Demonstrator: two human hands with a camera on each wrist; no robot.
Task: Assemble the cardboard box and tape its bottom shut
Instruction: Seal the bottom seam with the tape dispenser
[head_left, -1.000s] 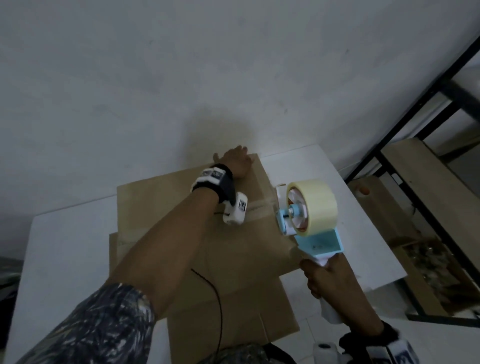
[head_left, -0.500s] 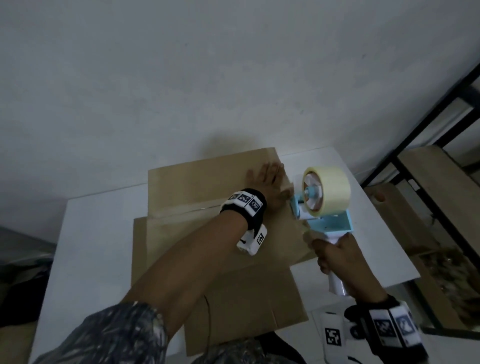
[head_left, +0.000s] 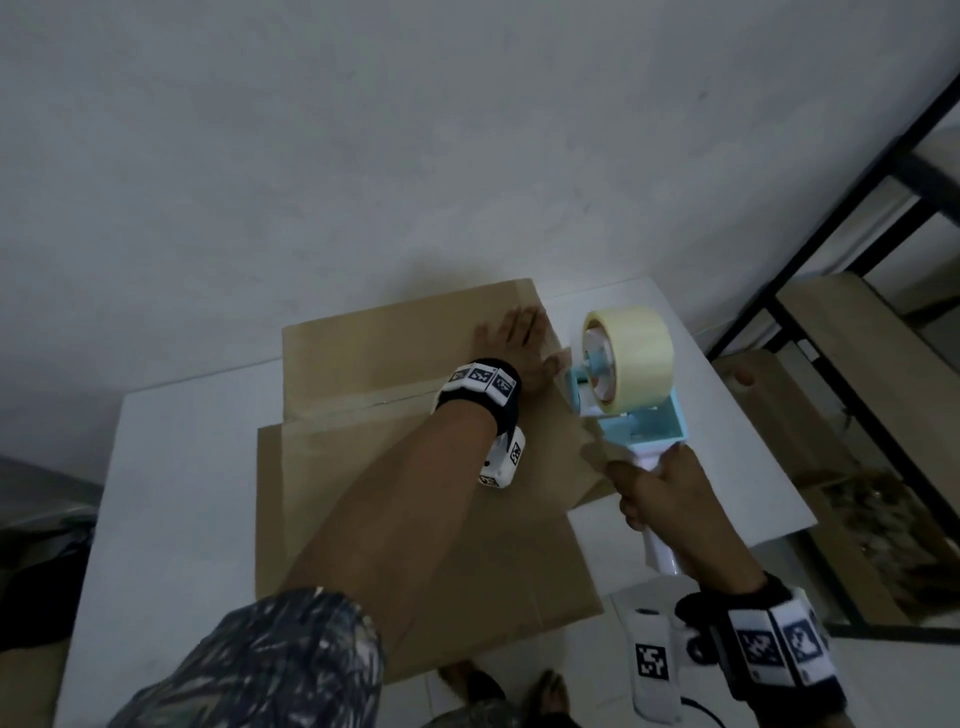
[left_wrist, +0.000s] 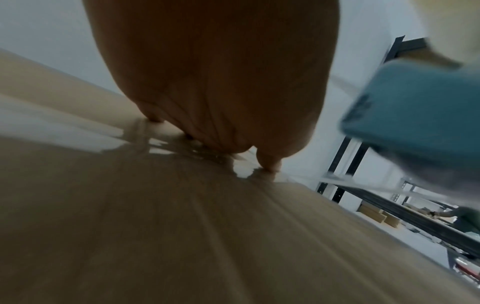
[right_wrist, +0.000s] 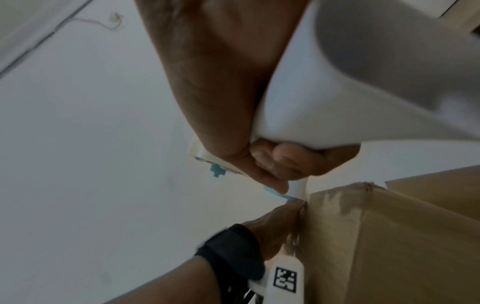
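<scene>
The cardboard box (head_left: 395, 457) lies on the white worktop (head_left: 171, 519), its taped seam (head_left: 363, 408) running left to right across the upper face. The left hand (head_left: 514, 345) presses flat, fingers straight, on the seam's right end at the box edge. The right hand (head_left: 670, 506) grips the handle of the tape dispenser (head_left: 623, 384), which sits just beyond that same edge, touching or nearly touching the left fingers. The likely next move is severing the tape at this right edge; the right hand is nearer the cut point.
</scene>
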